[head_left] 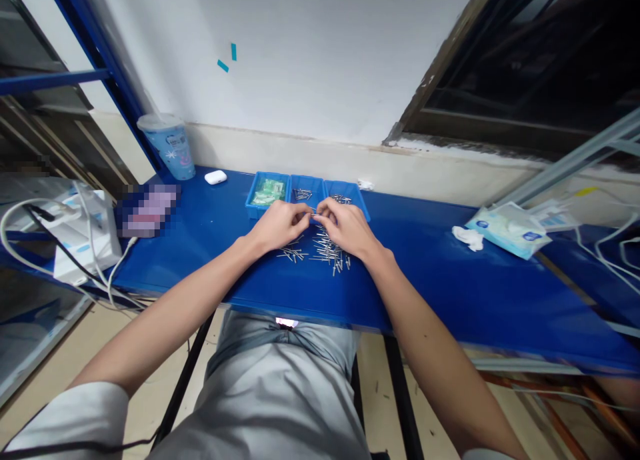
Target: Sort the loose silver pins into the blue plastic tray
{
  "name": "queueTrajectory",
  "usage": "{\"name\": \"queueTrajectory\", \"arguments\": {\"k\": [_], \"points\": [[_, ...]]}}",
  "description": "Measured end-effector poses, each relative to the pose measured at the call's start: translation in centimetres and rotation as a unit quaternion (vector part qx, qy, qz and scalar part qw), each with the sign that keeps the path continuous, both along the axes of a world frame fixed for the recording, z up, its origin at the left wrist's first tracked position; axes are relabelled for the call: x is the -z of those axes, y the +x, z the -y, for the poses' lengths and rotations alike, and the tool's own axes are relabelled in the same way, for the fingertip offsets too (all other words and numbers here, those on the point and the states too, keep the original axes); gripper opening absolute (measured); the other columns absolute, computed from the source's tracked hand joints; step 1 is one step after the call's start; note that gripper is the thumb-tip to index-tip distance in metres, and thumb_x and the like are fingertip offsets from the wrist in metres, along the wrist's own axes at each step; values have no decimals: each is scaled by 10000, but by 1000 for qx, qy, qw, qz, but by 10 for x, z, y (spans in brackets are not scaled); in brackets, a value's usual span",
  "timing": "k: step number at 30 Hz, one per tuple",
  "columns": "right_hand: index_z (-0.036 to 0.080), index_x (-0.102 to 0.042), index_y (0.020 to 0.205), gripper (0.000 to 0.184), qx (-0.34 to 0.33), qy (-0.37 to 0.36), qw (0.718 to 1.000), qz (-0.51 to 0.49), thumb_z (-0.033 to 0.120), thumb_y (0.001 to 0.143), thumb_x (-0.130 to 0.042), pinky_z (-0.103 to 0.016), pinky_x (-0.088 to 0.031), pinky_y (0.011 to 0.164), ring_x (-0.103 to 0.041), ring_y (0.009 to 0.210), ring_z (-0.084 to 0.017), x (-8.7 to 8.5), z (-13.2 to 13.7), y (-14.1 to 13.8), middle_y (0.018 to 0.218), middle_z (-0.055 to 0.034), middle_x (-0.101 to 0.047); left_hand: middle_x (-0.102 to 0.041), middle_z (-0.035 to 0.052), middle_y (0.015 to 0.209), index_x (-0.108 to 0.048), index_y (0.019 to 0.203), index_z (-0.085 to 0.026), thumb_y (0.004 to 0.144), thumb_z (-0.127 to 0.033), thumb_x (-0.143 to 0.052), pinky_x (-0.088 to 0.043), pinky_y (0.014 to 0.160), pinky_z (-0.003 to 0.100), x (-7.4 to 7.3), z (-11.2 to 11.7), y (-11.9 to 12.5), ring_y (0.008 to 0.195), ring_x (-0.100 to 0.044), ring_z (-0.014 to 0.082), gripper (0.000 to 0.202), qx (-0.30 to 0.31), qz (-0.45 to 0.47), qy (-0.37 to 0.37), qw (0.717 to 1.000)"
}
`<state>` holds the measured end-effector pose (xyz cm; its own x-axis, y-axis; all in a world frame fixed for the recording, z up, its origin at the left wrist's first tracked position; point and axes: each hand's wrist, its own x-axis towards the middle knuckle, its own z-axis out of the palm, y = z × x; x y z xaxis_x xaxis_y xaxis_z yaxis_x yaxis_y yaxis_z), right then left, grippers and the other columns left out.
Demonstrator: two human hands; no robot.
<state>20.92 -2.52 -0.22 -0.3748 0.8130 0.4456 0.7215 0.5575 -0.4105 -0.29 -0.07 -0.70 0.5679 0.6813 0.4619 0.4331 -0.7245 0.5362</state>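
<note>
My left hand [281, 224] and my right hand [346, 225] meet over the blue table, thumbs and fingers pinched. Between the fingertips is a thin metal pin [313, 213], mostly hidden by the fingers; both hands seem to hold it. Below my right hand lies a loose pile of silvery metal pins [330, 252], which look like rivets. A smaller group of pins [293, 252] lies under my left hand. Just beyond my hands are three joined blue bins: the left bin [253, 205] holds green-and-clear packets, and the middle bin [307, 180] and right bin [345, 186] hold metal pieces.
A blue cup [173, 147] and a white earbud case [215, 177] stand at the back left. At far left is a white power strip [87, 240] with cables. A tissue pack [510, 230] and crumpled tissue [468, 239] lie to the right. A wall borders the blue table [430, 267].
</note>
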Motion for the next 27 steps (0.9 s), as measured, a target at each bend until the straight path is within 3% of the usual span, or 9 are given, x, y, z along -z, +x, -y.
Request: {"name": "queueTrajectory", "arguments": {"k": [2, 6, 10, 15, 19, 24, 27], "points": [[222, -662, 965, 184, 9, -1, 1000, 11, 350, 1026, -545, -332, -417, 729, -663, 749, -214, 0, 0, 0, 817, -44, -734, -681, 13, 654, -767, 954, -135, 955, -261, -513, -380, 616, 271, 0, 0, 0, 548, -541, 123, 284, 2, -2, 3, 1000], [227, -655, 1069, 152, 7, -8, 1000, 0, 350, 987, -618, -323, -419, 716, -659, 728, -205, -1, 1, 1, 836, -30, -742, -666, 12, 634, -767, 945, -137, 973, -280, -494, -371, 610, 276, 1, -1, 0, 529, -526, 123, 309, -8, -11, 7, 1000], [223, -640, 959, 195, 10, 4, 1000, 12, 342, 1042, -509, -332, -411, 729, -663, 759, -213, -2, 1, 1, 841, -47, -739, -683, 15, 663, -762, 952, -137, 962, -266, -507, -378, 617, 272, 1, -1, 0, 552, -548, 125, 286, 3, -4, 8, 1000], [228, -627, 1101, 150, 0, -2, 1000, 5, 334, 1007, -580, -320, -419, 728, -660, 747, -207, -1, 1, 0, 849, -29, -739, -648, 2, 614, -767, 946, -140, 979, -281, -501, -368, 604, 273, 0, -1, -1, 521, -524, 123, 303, -5, -10, 11, 1000], [225, -636, 956, 214, 7, 3, 1000, 17, 346, 1052, -487, -330, -414, 733, -663, 769, -216, -2, 2, -1, 840, -50, -735, -661, 5, 632, -767, 956, -141, 977, -263, -505, -372, 611, 272, 0, 0, -1, 526, -519, 119, 290, 2, -12, 18, 1000], [233, -627, 1090, 142, -1, -8, 1000, 8, 335, 1015, -562, -321, -417, 727, -645, 746, -202, -1, 2, 0, 848, -29, -731, -643, 0, 612, -765, 952, -143, 988, -272, -500, -367, 609, 274, 1, -1, -1, 522, -509, 118, 297, 0, -14, 15, 1000], [234, -635, 975, 211, 2, 3, 1000, 18, 360, 1055, -487, -328, -411, 735, -655, 779, -212, -1, 2, 0, 861, -46, -733, -656, 1, 633, -763, 948, -145, 972, -256, -501, -366, 611, 272, 0, -1, -1, 536, -513, 117, 285, 7, -13, 13, 1000]]}}
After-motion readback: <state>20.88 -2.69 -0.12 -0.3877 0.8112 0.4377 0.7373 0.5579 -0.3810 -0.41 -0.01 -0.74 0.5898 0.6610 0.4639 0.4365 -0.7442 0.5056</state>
